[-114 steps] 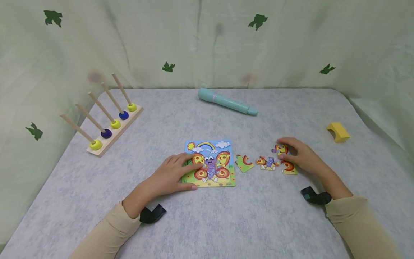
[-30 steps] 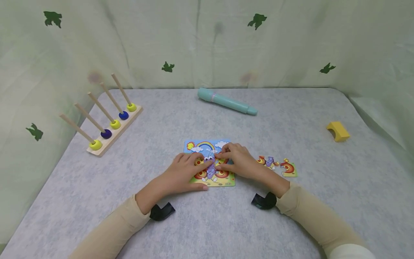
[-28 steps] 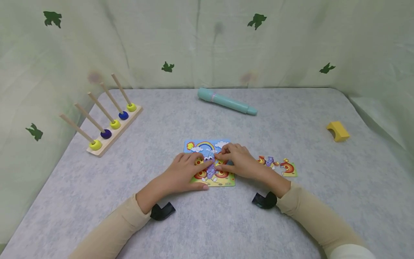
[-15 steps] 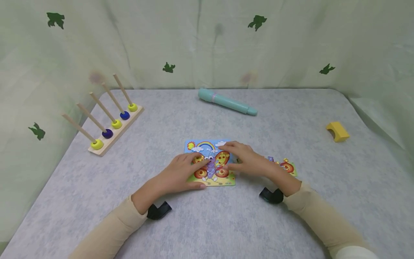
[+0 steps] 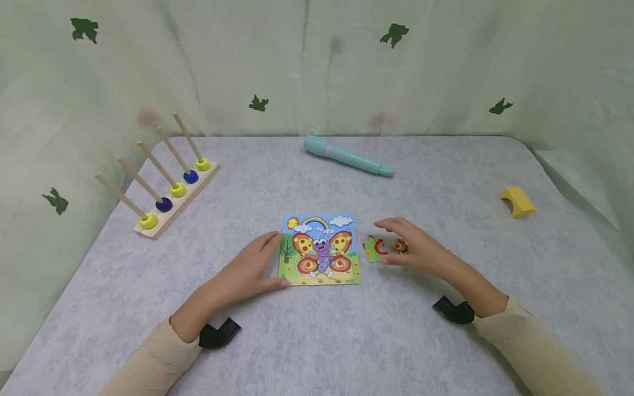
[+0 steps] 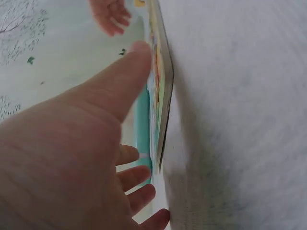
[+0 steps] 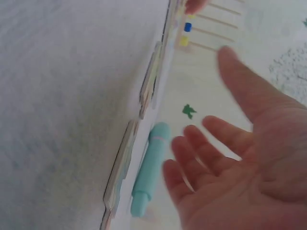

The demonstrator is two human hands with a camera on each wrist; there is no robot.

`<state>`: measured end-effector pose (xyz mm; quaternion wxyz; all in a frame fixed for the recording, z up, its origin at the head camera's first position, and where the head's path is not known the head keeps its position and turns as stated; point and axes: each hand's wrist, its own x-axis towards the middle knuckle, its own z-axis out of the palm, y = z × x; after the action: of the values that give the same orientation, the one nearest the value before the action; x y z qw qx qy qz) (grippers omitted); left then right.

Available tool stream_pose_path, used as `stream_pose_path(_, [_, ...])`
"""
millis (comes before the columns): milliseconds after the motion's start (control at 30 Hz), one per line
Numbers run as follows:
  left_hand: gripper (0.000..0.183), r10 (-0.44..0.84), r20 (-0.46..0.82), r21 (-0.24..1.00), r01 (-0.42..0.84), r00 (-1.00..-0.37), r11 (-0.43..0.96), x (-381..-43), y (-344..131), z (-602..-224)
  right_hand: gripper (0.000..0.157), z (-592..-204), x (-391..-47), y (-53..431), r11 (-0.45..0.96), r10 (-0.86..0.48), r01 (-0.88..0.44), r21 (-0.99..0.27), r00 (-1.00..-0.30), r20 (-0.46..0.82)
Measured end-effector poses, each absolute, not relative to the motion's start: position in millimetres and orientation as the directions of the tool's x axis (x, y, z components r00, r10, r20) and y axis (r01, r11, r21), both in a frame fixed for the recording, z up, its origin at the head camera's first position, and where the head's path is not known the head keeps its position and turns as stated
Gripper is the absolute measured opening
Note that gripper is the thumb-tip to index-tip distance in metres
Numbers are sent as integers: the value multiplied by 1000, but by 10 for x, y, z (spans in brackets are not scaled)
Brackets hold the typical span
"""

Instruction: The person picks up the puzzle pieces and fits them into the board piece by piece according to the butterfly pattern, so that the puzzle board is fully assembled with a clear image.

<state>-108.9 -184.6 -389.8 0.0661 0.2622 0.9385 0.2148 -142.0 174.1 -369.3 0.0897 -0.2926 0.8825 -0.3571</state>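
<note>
A square butterfly puzzle board lies flat on the table, the whole picture in view. My left hand is at its left side, fingers relaxed, thumb near the lower left corner. Seen edge-on in the left wrist view, the board is beside the thumb and the hand grips nothing. To the board's right, my right hand hovers with fingers spread over loose puzzle pieces. A green corner piece lies left of it, and another piece shows partly between thumb and fingers. In the right wrist view, the hand holds nothing.
A teal toy microphone lies behind the board. At the back left stands a wooden peg rack with yellow and blue beads. A yellow arch block is at the right. A pale curtain hangs behind the table.
My right hand, at the loose pieces first, pressed at the board's upper right wing, then moved back right over the pieces. My left hand has slid left off the board's picture.
</note>
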Motion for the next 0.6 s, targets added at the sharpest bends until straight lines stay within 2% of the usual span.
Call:
stream_pose_path(300, [93,531,-18,462,464,-847,756,-1097,-1906,-3973,60,-3892,-1460,1837,595,-614,-457,-661,-789,-7])
stream_pose_path(600, [93,532,-15,466,465,-847,753,-1106,-1921,-3992,52,-3933,-1481,1809,610,-616,-493,-621,-787,19])
